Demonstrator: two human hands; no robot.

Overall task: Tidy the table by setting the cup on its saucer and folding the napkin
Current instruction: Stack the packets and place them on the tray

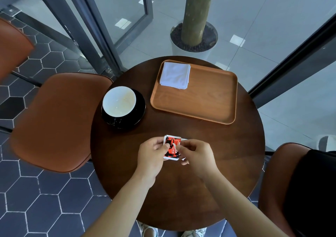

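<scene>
Head view: both hands' grip [151, 154] [197, 154] pinched on glossy red-and-black square packet [171, 148]

Soft daylight through glass, wide-angle edge bending, slight blur

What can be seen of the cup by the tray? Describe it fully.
The cup is a wide, round bowl-shaped cup, white inside and dark outside, and looks ceramic. It stands upright on a glossy black saucer, sitting toward the saucer's far-left side. It holds no drink, only pale brownish residue on its inner wall. No handle shows. It stands at the left of the round wooden table, left of the wooden tray. Neither hand touches it.
</scene>
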